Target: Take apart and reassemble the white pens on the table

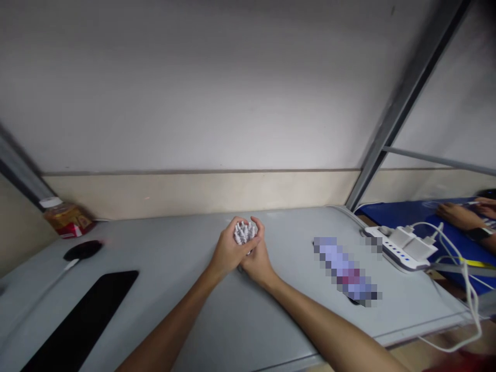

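Both hands meet over the middle of the grey table (174, 248), wrapped round a bunch of small white pieces (245, 233) with knobbed tips. They look like small plastic pegs or game pieces; their exact kind I cannot make out. My left hand (228, 248) curls round the bunch from the left, its thumb laid across the front. From the right, my right hand (260, 258) closes on the same bunch, fingers bent behind it. The tips point upward between the hands, while their lower parts are hidden by the palms.
At left are a bottle (67, 219) with a white cap, a round black charging pad (82, 250) and a long black mat (85, 320). A blurred-out phone (344, 268) lies at right, beside a white power strip (403, 248) with cables. Another person's hand (459, 214) rests over a blue surface.
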### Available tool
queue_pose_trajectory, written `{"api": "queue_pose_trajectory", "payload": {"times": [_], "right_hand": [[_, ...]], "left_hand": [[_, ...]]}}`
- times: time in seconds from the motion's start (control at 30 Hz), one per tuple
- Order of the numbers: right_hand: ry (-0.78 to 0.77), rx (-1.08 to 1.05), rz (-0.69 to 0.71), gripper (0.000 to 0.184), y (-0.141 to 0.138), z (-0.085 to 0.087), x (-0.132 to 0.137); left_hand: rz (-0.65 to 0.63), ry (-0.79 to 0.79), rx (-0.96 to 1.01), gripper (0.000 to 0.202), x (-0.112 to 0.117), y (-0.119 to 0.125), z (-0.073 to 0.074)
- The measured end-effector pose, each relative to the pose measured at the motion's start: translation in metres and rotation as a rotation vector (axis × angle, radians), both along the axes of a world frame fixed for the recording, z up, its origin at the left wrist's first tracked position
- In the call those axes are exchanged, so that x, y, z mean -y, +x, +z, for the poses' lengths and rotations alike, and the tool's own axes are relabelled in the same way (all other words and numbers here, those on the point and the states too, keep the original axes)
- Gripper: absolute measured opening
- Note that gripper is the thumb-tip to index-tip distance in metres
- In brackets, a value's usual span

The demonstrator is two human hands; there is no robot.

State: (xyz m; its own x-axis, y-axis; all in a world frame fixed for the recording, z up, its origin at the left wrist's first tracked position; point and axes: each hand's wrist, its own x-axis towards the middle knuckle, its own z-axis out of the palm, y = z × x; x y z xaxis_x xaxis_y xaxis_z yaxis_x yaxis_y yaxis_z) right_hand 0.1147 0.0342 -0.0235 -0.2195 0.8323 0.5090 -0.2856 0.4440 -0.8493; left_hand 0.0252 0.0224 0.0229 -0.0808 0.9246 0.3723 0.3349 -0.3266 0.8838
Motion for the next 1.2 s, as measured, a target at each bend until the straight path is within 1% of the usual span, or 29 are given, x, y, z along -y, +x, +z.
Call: {"api": "queue_pose_trajectory", "payload": {"times": [0.1,0.2,0.4,0.5,0.6,0.67,0.77,0.83,0.93,1.03,1.1,1.13,1.2], "right_hand": [[-0.072,-0.02,0.024,0.09,0.001,0.003,0.002],[-0.139,-0.04,0.07,0.091,0.001,0.004,0.001],[-0.238,-0.063,0.202,0.092,0.004,0.007,-0.003],[-0.218,-0.035,0.255,0.098,0.004,0.009,-0.002],[-0.127,0.025,0.277,0.105,0.002,0.007,0.001],[-0.088,0.066,0.259,0.1,0.0,0.001,0.002],[-0.063,0.159,0.183,0.083,-0.004,-0.01,0.001],[-0.027,0.206,0.132,0.074,-0.004,-0.014,-0.001],[0.037,0.338,0.054,0.067,-0.001,-0.012,-0.002],[0.078,0.599,-0.085,0.064,0.004,-0.006,0.0],[0.073,0.748,-0.146,0.056,0.005,-0.004,0.002],[0.071,0.802,-0.159,0.055,0.006,-0.005,0.002],[0.077,0.857,-0.168,0.064,0.007,-0.006,0.001]], "left_hand": [[0.009,0.006,-0.006,0.03,0.001,0.001,0.004],[0.005,-0.007,0.03,0.027,0.001,0.0,0.008],[-0.075,-0.085,0.152,0.025,0.0,-0.003,0.013],[-0.116,-0.102,0.216,0.026,0.0,-0.006,0.014],[-0.137,-0.103,0.273,0.025,0.0,-0.006,0.013],[-0.124,-0.09,0.269,0.027,0.001,-0.004,0.012],[-0.086,-0.054,0.234,0.033,0.002,-0.001,0.011],[-0.059,-0.041,0.22,0.037,0.004,0.001,0.01],[-0.05,-0.041,0.237,0.037,0.006,0.001,0.007],[-0.092,-0.047,0.3,0.042,0.008,-0.002,0.0],[-0.104,-0.05,0.324,0.046,0.009,-0.002,-0.006],[-0.096,-0.052,0.33,0.047,0.009,-0.003,-0.008],[-0.052,-0.059,0.35,0.043,0.008,-0.002,-0.011]]}}
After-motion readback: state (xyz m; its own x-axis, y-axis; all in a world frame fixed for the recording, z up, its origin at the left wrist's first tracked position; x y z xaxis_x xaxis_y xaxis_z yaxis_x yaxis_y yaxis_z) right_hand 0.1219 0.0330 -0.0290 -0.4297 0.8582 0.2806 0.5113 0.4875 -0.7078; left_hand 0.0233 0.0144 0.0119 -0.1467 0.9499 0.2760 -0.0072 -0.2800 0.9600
